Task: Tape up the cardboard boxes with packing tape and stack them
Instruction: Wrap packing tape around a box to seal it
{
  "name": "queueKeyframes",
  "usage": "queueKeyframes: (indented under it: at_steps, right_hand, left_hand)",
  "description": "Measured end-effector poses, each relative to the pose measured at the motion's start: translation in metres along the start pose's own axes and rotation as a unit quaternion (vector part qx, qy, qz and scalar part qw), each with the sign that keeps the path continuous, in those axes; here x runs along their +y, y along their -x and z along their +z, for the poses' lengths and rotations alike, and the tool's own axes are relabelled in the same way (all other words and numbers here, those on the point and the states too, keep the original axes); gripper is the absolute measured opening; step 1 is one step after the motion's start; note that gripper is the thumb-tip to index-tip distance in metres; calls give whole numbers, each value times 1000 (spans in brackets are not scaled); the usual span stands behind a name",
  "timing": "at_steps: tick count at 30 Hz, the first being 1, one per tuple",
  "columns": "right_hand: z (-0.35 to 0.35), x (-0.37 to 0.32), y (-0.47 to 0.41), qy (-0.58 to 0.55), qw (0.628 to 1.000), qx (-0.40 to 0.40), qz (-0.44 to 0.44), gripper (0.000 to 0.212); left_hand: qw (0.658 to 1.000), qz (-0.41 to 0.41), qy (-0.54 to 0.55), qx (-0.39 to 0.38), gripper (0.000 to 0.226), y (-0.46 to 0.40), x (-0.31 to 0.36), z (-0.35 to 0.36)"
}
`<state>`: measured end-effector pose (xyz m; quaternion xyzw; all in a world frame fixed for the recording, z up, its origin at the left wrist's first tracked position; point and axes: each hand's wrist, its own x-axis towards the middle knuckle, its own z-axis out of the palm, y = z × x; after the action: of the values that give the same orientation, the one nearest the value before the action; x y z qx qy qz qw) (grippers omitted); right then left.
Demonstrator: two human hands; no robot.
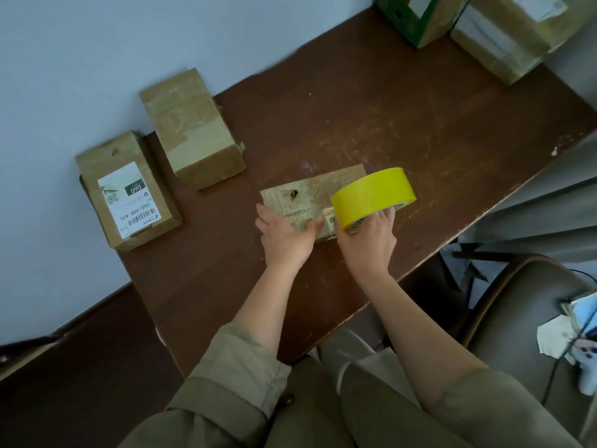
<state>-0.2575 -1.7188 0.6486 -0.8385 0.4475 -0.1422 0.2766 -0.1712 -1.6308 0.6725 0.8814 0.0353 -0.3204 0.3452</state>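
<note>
Brown table (387, 124): hands hold box (310, 195) (tape roll (371, 195) right).

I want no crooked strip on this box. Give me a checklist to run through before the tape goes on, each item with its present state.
1. Box steadied: ok, left hand rests on its near end.
2. Tape roll in hand: ok, right hand grips it.
3. Roll over the box: ok, above its right end.
4. Free tape end found: cannot tell, none visible.
5. Box flaps shut: cannot tell; the top looks flat, with a small hole.
6. Table room ahead: ok, bare wood beyond the box.
</note>
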Motion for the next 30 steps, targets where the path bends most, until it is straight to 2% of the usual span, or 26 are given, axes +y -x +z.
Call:
queueKeyframes:
  at_steps: [2,7,9,13,20,25,27,30]
  right_hand:
    - [0,-1,-1,-1,1000,4,-1,35]
    - [2,0,2,5,1000,3,7,31]
    - [2,-1,1,2,1000,8,5,32]
    - [3,-1,-2,11,1000,9,9,29]
    - [1,-3,-2,19,1000,-5,8,33]
    - [0,-2,1,22,1000,-6,4,34]
    - [0,-2,1,20,1000,-3,-1,33]
    - [3,0,1,26,999,15,-14,29]
  left_hand:
    - [1000,6,2,-4,132,-1,1,-1]
    - [1000,0,-16,1,125,-3,-3,1]
    - [1000,-4,-9,-7,120,-6,-2,-1]
    - [999,-27,6,23,102,-12,4,1]
    - [999,-44,5,-10,95,-18,5,-4]
    - [993,-81,81,-3,77,-17,5,-2]
    - [995,-78,65,25,80,-12,8,-2]
    - [990,-22,-21,136,93,-6,16,7]
